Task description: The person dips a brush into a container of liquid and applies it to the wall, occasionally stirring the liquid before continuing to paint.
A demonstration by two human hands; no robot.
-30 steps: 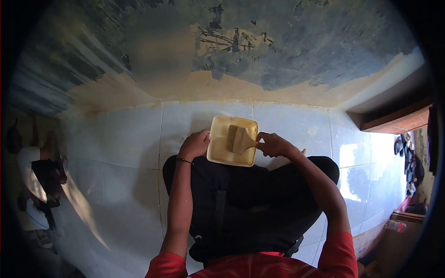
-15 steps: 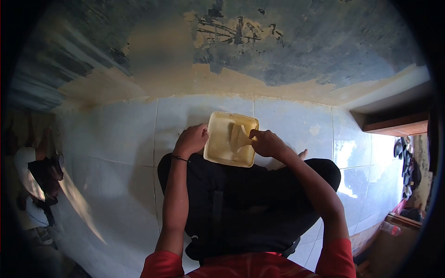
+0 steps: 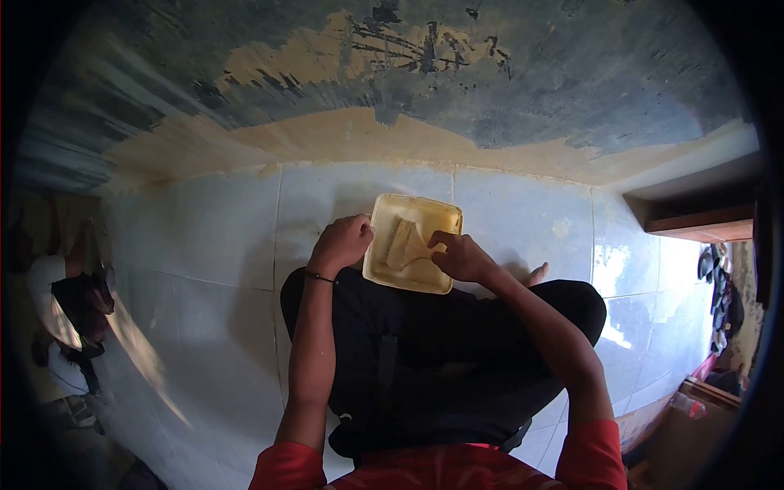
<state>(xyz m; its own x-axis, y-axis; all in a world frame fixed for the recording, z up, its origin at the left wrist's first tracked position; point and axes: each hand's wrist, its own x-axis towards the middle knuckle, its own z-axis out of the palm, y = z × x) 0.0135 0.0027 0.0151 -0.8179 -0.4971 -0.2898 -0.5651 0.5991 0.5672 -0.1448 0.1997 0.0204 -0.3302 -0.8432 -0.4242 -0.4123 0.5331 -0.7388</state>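
A square, shallow, cream-yellow tub (image 3: pixel 441 282) sits in front of my crossed legs, tilted slightly. My left hand (image 3: pixel 347 242) is closed on its left rim, fingers curled over the edge. In my right hand (image 3: pixel 463 257), held over the right side of the tub, is the narrow end of a pale yellow, fan-shaped flat tool (image 3: pixel 400 242). Its wide, straight edge lies inside the tub, left of my fingers. Whether it is a scraper or a flat brush I cannot make out. A pale film coats the tub's inside.
Ahead, a wall (image 3: pixel 506 106) shows peeling blue-grey paint and bare beige patches. Pale tiles (image 3: pixel 523 196) cover the floor around me. A wooden ledge (image 3: pixel 702 227) juts out at the right, with hanging dark items (image 3: pixel 719 286) below. Dark and white objects (image 3: pixel 73 302) stand at the far left.
My right hand has moved left, carrying the tool's wide edge toward the middle of the tub and turning it. My left hand keeps its hold on the rim.
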